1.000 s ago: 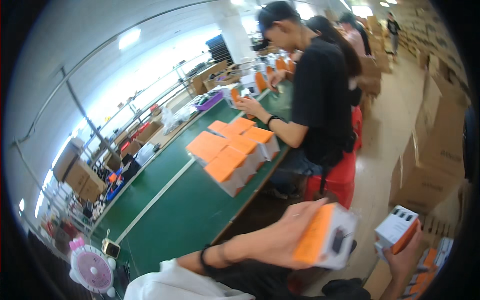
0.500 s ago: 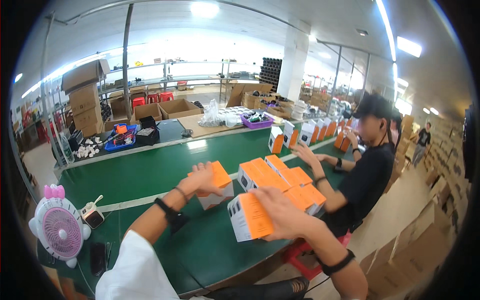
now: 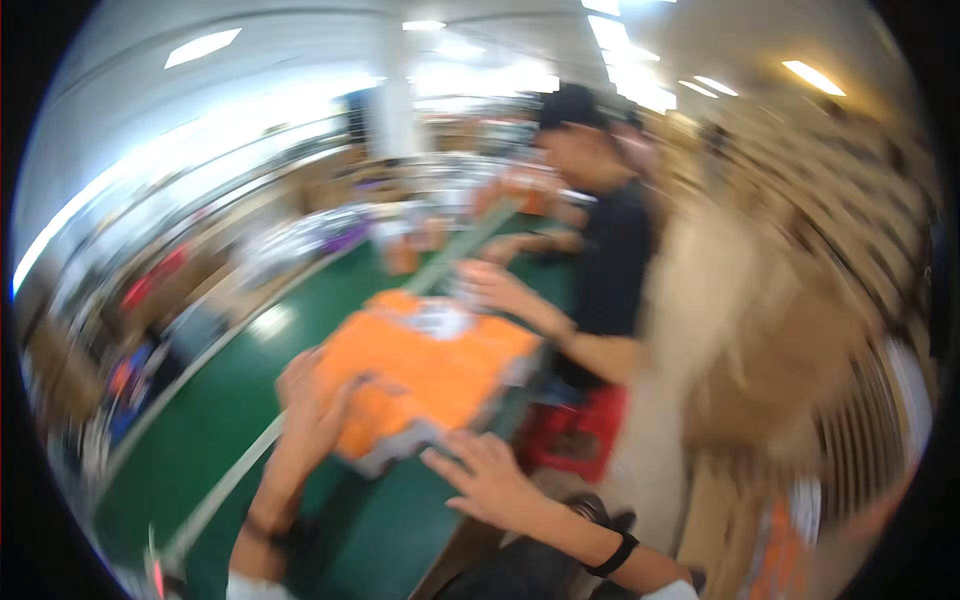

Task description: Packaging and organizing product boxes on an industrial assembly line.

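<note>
A cluster of orange-topped boxes (image 3: 425, 365) with white and grey sides stands on the green work surface (image 3: 225, 400); the picture is smeared by motion. Against the cluster's left side lies my left hand (image 3: 310, 410), its fingers stretched along a box, apparently touching it. My right hand (image 3: 495, 480), fingers spread and nothing in it, is at the near edge of the boxes. Whether its fingertips touch them I cannot tell. Another person's hand (image 3: 500, 292) reaches over the far right end of the cluster, by a pale patch among the orange tops.
A person in black (image 3: 605, 260) stands to the right of the surface, beside a red stool (image 3: 578, 430). More orange and white boxes (image 3: 400, 250) stand farther up the surface. Brown cartons (image 3: 780, 340) are stacked on the right. A pale strip (image 3: 235, 480) runs along the green surface.
My view has swung right. The boxes now sit in one close cluster. My left hand has moved to their left side; my right hand has come off the box it was on.
</note>
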`<control>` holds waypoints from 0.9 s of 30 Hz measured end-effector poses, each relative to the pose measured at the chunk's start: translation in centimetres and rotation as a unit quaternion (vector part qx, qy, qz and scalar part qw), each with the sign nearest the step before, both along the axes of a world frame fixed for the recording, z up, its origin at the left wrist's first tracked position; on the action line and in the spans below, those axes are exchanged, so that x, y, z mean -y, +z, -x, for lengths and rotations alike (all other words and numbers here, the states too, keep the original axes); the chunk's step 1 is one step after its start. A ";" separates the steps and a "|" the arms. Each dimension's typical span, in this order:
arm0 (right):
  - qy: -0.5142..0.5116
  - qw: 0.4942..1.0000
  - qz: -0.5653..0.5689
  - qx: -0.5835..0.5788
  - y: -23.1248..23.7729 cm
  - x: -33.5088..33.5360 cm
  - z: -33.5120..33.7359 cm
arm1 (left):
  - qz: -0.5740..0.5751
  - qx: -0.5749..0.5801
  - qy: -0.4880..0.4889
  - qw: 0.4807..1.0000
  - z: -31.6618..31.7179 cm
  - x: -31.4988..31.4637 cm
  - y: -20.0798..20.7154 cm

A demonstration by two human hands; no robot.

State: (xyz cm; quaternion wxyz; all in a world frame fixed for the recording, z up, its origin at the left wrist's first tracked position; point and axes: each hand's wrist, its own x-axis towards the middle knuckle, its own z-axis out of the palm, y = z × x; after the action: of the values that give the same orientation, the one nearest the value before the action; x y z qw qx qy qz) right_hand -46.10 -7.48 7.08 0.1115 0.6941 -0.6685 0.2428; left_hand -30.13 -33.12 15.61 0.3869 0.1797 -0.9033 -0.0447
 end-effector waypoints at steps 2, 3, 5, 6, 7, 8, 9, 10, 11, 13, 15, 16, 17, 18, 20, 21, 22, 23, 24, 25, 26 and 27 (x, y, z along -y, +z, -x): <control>-0.017 0.995 0.040 0.091 -2.0 -4.6 0.9 | -0.119 0.011 -0.114 0.986 0.2 -7.8 2.5; -0.022 0.987 0.071 0.142 -2.8 -6.8 1.4 | -0.113 0.081 -0.161 0.977 0.4 -11.0 4.3; -0.147 0.966 0.104 0.187 -5.4 -15.3 4.8 | -0.071 0.231 -0.389 0.889 5.6 -17.5 5.1; -0.218 0.944 0.111 0.221 -6.0 -20.3 6.3 | -0.066 0.292 -0.483 0.823 9.2 -21.6 5.3; -0.280 0.918 0.118 0.256 -7.3 -25.6 7.2 | -0.059 0.348 -0.563 0.747 12.6 -25.9 5.4; -0.362 0.879 0.158 0.267 -9.5 -30.8 7.9 | -0.071 0.403 -0.584 0.701 14.9 -29.7 4.8; -0.446 0.832 0.186 0.274 -12.4 -36.8 7.8 | -0.061 0.461 -0.615 0.637 18.7 -33.1 2.3; -0.534 0.769 0.184 0.299 -14.8 -43.0 7.0 | -0.076 0.480 -0.639 0.596 22.2 -37.0 -0.4; -0.597 0.712 0.221 0.298 -19.0 -48.7 5.8 | -0.094 0.500 -0.656 0.558 25.3 -41.2 -3.1; -0.732 0.535 0.219 0.360 -25.6 -57.6 3.0 | -0.036 0.469 -0.683 0.559 30.9 -48.6 -10.2; -0.829 0.416 0.167 0.334 -32.1 -66.1 -2.2 | -0.038 0.477 -0.721 0.501 35.6 -57.9 -18.2; -0.868 0.360 0.107 0.323 -34.3 -69.5 -4.2 | 0.017 0.452 -0.746 0.489 37.9 -62.7 -23.0; -0.875 0.330 0.101 0.339 -36.7 -72.1 -5.7 | 0.073 0.434 -0.768 0.466 39.7 -68.3 -28.7; -0.896 0.276 0.071 0.340 -38.0 -74.2 -6.2 | 0.094 0.442 -0.759 0.469 41.7 -72.3 -33.4; -0.916 0.198 0.036 0.346 -40.1 -77.1 -6.9 | 0.150 0.423 -0.764 0.464 45.2 -79.8 -41.5; -0.916 0.172 0.042 0.361 -41.5 -79.0 -6.4 | 0.182 0.393 -0.775 0.460 47.0 -83.9 -44.9; -0.914 0.149 0.042 0.376 -43.4 -80.7 -6.6 | 0.196 0.377 -0.776 0.466 47.6 -88.1 -47.6; -0.916 0.135 0.031 0.378 -45.7 -82.0 -6.9 | 0.207 0.361 -0.776 0.474 47.9 -92.3 -50.2; -0.911 0.185 0.054 0.363 -48.0 -83.1 -6.7 | 0.205 0.341 -0.768 0.503 49.1 -95.8 -52.3; -0.906 0.227 0.065 0.351 -49.8 -84.1 -7.9 | 0.193 0.326 -0.763 0.524 48.9 -99.7 -55.0; -0.909 0.214 0.042 0.356 -51.0 -84.7 -8.8 | 0.221 0.352 -0.742 0.526 47.7 -103.2 -55.5; -0.923 0.186 0.010 0.337 -52.2 -84.5 -8.2 | 0.254 0.373 -0.718 0.529 47.2 -106.0 -54.9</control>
State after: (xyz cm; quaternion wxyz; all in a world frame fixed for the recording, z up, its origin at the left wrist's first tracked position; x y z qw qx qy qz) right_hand -37.90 77.01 -45.08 0.0265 -0.5705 -0.8002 0.1832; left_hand -77.33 72.87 -39.34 -0.1189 -0.6354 -0.7630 -0.0054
